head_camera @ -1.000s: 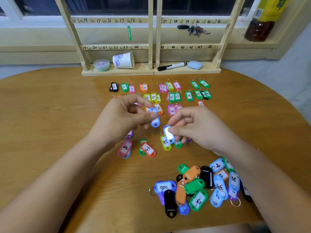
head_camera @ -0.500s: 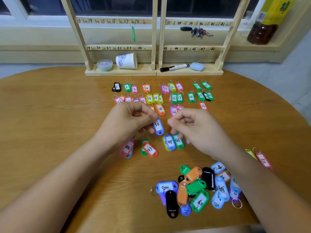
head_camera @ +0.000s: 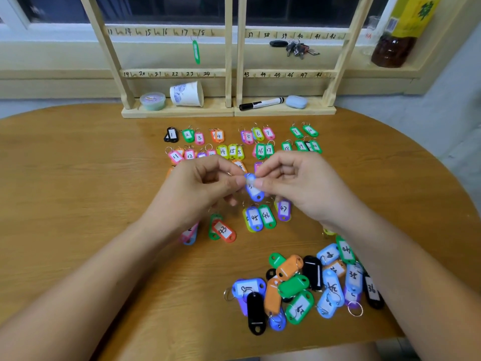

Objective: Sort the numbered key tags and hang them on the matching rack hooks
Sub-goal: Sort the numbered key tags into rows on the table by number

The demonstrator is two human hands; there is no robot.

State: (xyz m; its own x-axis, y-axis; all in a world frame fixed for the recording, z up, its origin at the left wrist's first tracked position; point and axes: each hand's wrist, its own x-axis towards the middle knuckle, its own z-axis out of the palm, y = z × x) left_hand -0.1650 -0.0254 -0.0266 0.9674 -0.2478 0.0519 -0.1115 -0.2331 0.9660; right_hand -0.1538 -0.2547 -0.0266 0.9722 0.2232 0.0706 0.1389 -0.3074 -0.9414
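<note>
**Blue Tag in Two-Handed Pinch Above the Sorted Rows: Hazards**

The left hand (head_camera: 197,188) and the right hand (head_camera: 299,183) meet over the middle of the table (head_camera: 78,204). Each pinches the upper end of one blue key tag (head_camera: 254,192) between thumb and forefinger. The tag hangs clear of the wood, its number blurred and unreadable from here.

Hazard 1: dropped tag. Both pinches sit close together on the ring end. If either loosens, the tag would likely fall onto tags 45 and 46 (head_camera: 260,217) or tag 47 (head_camera: 284,209) directly below and disturb their order.

Hazard 2: misread number. The label shows glare, so a hasty reading could put the tag in the wrong place among the sorted rows (head_camera: 242,144).

Hazard 3: swept pile. The right forearm lies just beside the unsorted pile (head_camera: 307,285), which sits near the table's front edge. A careless pull-back could push tags off.

The rack (head_camera: 229,74) carries only one green tag (head_camera: 196,52); hanging appears barely begun.
</note>
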